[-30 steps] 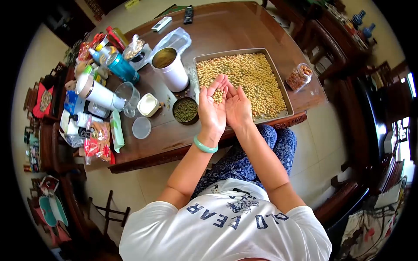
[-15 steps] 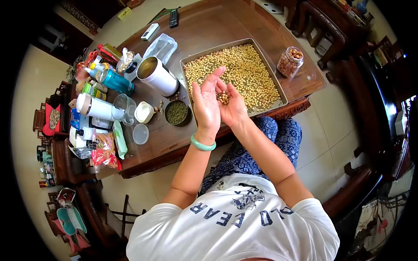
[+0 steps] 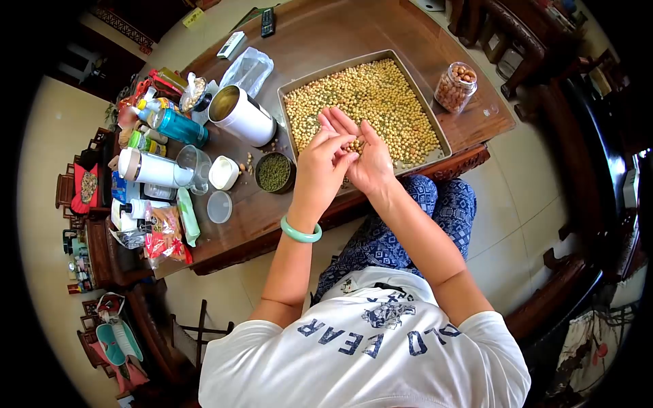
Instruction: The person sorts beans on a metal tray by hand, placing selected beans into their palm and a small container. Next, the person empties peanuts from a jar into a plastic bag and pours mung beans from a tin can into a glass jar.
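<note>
A square metal tray [image 3: 443, 136] holds a spread of yellow beans [image 3: 381, 88] with small green ones among them. Over its near edge, my right hand [image 3: 371, 163] is cupped palm up with some beans in it, partly covered by the other hand. My left hand [image 3: 318, 166], with a green bangle at the wrist, reaches across that palm, thumb and fingers pinched together; what lies between the fingertips is too small to make out. Left of my hands stands a round tin of green beans [image 3: 275, 172]. Behind it is an open white canister [image 3: 245, 121].
A jar of nuts [image 3: 456, 88] stands right of the tray. On the left are a clear cup [image 3: 195, 168], a white container [image 3: 224, 173], a round lid [image 3: 220, 207], bottles and packets. A plastic bag [image 3: 248, 71] and two remotes lie farther back.
The beans have passed from my left hand to my right palm. My left hand has turned over and its fingers have closed into a pinch above that palm.
</note>
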Demonstrator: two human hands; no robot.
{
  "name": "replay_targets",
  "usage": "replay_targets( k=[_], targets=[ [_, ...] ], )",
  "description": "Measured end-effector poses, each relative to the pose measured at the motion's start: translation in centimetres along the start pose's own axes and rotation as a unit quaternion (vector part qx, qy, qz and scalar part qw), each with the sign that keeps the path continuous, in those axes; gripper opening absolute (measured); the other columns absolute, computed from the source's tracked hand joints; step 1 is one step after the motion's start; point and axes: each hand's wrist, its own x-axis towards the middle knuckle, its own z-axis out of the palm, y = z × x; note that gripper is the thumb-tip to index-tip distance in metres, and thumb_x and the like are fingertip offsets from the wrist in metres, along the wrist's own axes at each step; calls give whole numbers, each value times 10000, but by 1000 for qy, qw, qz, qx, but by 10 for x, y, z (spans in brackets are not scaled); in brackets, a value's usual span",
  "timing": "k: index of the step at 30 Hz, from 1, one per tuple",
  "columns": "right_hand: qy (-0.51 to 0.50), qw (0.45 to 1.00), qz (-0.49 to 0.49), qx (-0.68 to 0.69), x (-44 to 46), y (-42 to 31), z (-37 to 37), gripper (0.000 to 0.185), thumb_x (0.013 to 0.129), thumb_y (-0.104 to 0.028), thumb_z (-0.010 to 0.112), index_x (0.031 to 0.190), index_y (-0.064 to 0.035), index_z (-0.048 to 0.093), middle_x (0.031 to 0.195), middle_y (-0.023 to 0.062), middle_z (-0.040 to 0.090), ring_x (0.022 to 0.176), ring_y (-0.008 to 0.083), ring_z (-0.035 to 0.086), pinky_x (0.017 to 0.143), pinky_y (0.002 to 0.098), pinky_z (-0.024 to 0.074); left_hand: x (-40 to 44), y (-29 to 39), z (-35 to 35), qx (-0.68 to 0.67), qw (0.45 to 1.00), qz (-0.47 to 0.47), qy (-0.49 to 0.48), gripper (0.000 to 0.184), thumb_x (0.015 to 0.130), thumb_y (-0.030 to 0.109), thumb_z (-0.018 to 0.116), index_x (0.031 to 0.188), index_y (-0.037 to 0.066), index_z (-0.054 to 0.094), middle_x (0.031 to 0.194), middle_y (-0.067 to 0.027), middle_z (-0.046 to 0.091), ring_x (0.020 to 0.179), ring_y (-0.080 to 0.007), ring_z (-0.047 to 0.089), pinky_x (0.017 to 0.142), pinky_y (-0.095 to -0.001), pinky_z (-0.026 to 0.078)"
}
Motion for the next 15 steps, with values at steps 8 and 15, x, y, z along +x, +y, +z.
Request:
replay_targets(
  k=[8, 15],
  targets=[
    [-4, 1000, 6, 3, -2, -1, 1, 606, 1063, -376, 145, 1401, 52, 408, 1468, 174, 418, 1368, 292, 392, 1123, 379, 369, 12, 4, -3, 61, 997, -12, -51, 304, 721, -5, 758, 1016, 26, 692, 871, -93, 614, 709, -190, 626, 651, -305, 528],
    [10, 1000, -5, 7, -1, 0, 0, 596, 1064, -365, 157, 1398, 61, 407, 1427, 194, 452, 1341, 293, 423, 1134, 389, 362, 18, 2, -1, 50, 996, 2, -69, 284, 718, 16, 750, 991, 43, 676, 889, -91, 642, 746, -207, 650, 686, -322, 530]
  ],
)
